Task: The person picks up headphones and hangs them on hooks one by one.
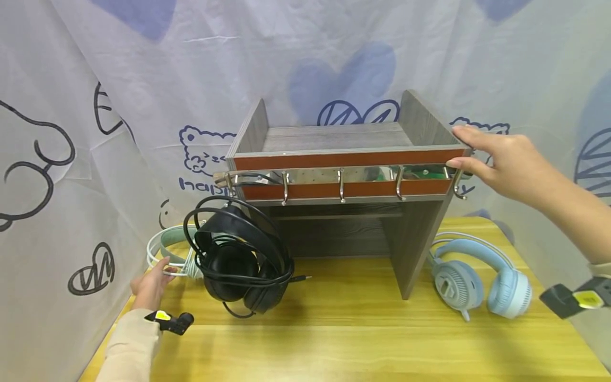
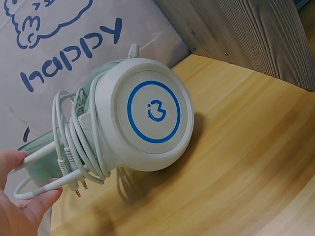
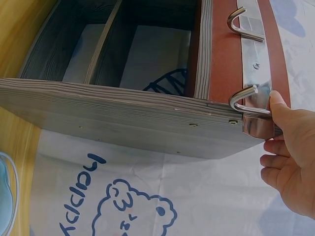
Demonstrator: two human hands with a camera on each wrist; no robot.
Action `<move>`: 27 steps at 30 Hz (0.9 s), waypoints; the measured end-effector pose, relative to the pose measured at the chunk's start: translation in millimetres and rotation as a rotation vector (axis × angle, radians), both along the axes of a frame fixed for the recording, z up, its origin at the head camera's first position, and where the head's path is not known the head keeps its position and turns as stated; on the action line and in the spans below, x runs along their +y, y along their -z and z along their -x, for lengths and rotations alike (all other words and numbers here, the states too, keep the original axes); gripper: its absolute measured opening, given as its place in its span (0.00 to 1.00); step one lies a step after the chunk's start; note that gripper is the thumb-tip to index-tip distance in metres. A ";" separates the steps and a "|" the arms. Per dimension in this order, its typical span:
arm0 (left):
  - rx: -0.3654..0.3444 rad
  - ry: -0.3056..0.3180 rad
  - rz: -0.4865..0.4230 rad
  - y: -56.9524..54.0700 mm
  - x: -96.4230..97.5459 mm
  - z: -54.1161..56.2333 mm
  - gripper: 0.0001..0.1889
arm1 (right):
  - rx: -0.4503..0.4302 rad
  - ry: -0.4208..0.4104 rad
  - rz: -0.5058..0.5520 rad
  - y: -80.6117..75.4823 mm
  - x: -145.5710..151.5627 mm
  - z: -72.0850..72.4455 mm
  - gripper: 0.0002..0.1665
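My left hand [image 1: 149,286] pinches the headband of white and mint-green headphones [image 2: 155,113] between thumb and fingers, left of the shelf. Their cable is wound around the band, and the left wrist view shows a round white ear cup with a blue ring. My right hand [image 1: 506,159] grips the upper right front corner of a grey wooden shelf [image 1: 420,239]. In the right wrist view the thumb lies by the end of the metal hook strip [image 3: 258,125], with the other fingers around the side edge. Black headphones [image 1: 231,270] with a coiled cable hang from the leftmost hook.
Light-blue headphones [image 1: 458,284] lie on the wooden table [image 1: 343,339] right of the shelf. Several metal hooks [image 1: 341,185] stick out from the shelf's front. A patterned white cloth [image 1: 238,63] hangs behind and at both sides.
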State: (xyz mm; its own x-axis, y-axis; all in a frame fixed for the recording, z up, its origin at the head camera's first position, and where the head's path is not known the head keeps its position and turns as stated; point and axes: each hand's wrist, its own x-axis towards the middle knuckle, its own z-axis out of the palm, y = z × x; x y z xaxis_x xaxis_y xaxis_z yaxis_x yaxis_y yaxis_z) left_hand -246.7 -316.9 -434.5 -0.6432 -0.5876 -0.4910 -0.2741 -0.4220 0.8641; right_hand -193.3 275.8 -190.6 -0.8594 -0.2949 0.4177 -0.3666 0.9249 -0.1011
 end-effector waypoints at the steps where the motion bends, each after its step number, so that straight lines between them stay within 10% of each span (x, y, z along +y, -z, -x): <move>1: 0.000 -0.005 0.008 -0.2 0.0 0.1 0.15 | 0.001 -0.002 -0.002 -0.3 -0.2 0.0 0.36; 27: -0.004 0.080 0.196 -21.9 -0.4 -25.6 0.08 | -0.023 -0.030 -0.009 -7.5 3.0 1.9 0.36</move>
